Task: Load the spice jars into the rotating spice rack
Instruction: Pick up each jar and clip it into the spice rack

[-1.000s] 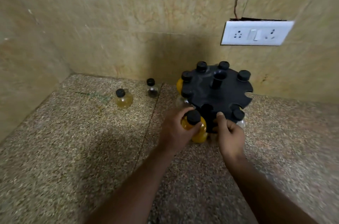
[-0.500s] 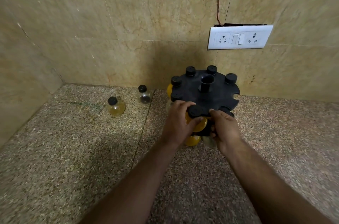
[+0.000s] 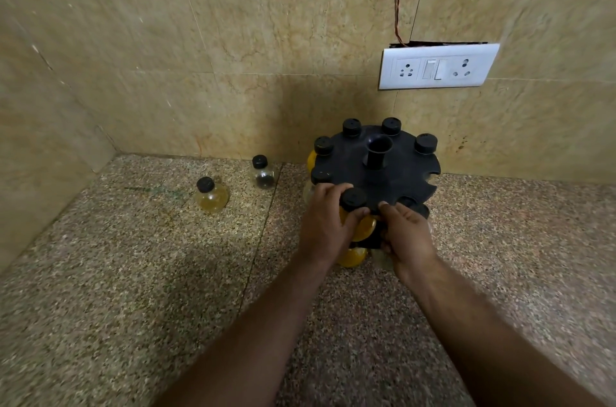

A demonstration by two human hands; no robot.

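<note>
— What is closest?
— Two bare arms over the speckled counter (image 3: pixel 133 273). The left hand (image 3: pixel 325 223) has its fingers curled round a yellow jar (image 3: pixel 365 228) with a black cap.
— And the other one?
— The right hand (image 3: pixel 408 236) grips the near edge of the black rack (image 3: pixel 376 179), thumb on top, fingers tucked under.
— Where is the yellow jar?
— Right at the rack's near rim, between both hands. Its cap pokes up at the top disc. A lower jar (image 3: pixel 353 258), yellow too, sits under it.
— What else is on the rack?
— More black caps round the rim, and open notches on the right side.
— And farther back?
— Left of the rack, two jars stand alone on the counter: a pale jar (image 3: pixel 211 198), then a dark jar (image 3: pixel 263 174) nearer the wall (image 3: pixel 233 39). Up on the wall is a white socket plate (image 3: pixel 436 66).
</note>
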